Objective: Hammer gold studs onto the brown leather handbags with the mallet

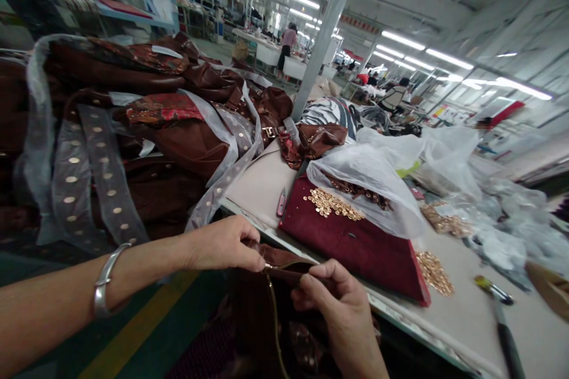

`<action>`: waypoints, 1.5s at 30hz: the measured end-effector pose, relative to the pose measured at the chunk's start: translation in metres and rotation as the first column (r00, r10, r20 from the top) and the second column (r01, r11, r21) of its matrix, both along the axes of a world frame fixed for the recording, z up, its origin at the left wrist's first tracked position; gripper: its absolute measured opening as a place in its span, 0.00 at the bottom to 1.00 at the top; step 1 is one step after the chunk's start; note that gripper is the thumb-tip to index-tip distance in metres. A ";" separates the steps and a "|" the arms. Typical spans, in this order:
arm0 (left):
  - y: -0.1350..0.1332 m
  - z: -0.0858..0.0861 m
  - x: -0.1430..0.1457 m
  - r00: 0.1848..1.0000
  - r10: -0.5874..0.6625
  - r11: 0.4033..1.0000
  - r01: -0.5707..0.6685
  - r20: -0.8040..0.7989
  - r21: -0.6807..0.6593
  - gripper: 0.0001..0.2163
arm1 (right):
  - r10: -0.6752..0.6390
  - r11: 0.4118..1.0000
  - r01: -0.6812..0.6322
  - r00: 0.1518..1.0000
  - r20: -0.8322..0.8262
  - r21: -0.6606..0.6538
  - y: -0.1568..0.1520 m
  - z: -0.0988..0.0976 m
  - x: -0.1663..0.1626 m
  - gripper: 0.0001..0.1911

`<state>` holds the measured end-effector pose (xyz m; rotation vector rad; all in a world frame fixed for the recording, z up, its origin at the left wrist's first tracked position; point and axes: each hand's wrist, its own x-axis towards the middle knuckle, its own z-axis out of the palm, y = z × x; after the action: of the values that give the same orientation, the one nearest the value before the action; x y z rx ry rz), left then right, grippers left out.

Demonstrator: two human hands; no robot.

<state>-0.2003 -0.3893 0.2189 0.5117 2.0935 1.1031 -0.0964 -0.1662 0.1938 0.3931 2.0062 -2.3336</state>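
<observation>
My left hand [229, 246], with a silver bangle at the wrist, pinches the edge of a brown leather piece [284, 257] beside a brass zip [272, 296]. My right hand [335, 311] grips the same edge farther right between thumb and fingers. The zip runs between the hands and curves down below them. Its lower part lies in shadow, so the whole shape of the piece cannot be made out. Just beyond my hands, a dark red pad [338, 249] on the table carries a heap of small gold metal fasteners [333, 204].
Brown leather goods [178, 145] with dotted translucent strips are piled at left. A small pink-handled tool [281, 202] lies by the pad. More gold fasteners [433, 272], a hammer [507, 331] and plastic bags [377, 172] are on the right. A metal post [326, 35] rises behind; people work farther back.
</observation>
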 end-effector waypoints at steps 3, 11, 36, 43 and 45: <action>0.001 -0.001 0.001 1.000 0.014 1.000 -0.014 0.002 0.003 0.12 | -0.008 1.000 0.007 1.000 0.030 0.006 0.001 0.000 -0.003 0.24; 0.005 -0.007 0.000 0.997 0.071 0.997 -0.071 -0.040 0.005 0.13 | -0.032 0.999 0.033 0.996 0.082 -0.006 0.005 -0.008 -0.008 0.26; 0.009 0.018 0.004 0.966 -0.086 0.969 0.025 -0.242 -0.246 0.19 | 0.474 0.476 -0.231 0.880 -0.026 0.849 0.024 0.021 -0.010 0.18; 0.059 0.019 0.026 0.019 0.021 1.000 0.013 -1.000 0.022 0.13 | 0.318 0.509 -0.127 0.947 -0.049 0.852 0.044 0.016 -0.033 0.11; 0.076 0.003 0.027 -0.060 -0.057 0.995 0.077 -0.997 -0.062 0.15 | 0.296 0.543 -0.095 0.951 -0.085 0.834 0.050 0.017 -0.049 0.10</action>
<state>-0.1729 -0.3134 0.2217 1.9637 3.2147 0.5514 -0.1449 -0.1159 0.2104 -0.1103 2.9721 -1.1725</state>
